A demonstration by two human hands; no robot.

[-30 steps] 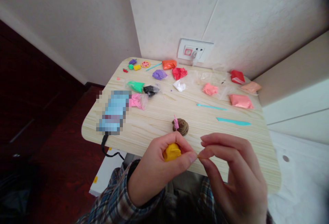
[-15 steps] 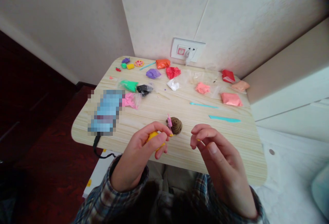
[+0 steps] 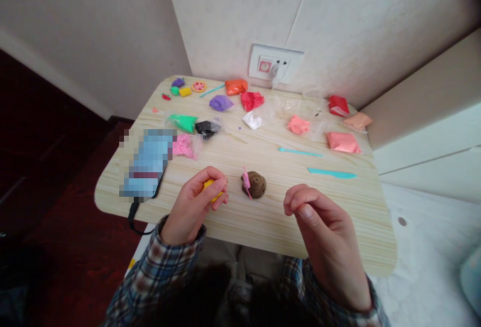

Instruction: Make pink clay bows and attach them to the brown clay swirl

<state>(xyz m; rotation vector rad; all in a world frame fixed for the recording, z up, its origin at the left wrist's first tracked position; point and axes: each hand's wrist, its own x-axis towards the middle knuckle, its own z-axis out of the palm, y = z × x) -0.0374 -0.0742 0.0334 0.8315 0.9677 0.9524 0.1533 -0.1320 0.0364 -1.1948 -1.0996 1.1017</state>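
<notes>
My left hand is curled around a lump of yellow clay, which shows between thumb and fingers. To the right, my right hand is raised over the table edge with thumb and fingertips pinched together; whatever is between them is hidden. Between my hands sits a brown coiled clay swirl with a pink bow-like piece on its left side. Neither hand touches it.
A phone with a cable lies at the left. Clay packets, such as the green one and the red one, line the back. Turquoise tools, a thin stick and a knife, lie at the right.
My left hand has moved left, away from the brown swirl, with the yellow clay. My right fingers have closed into a pinch; a small yellow bit on them is now out of sight.
</notes>
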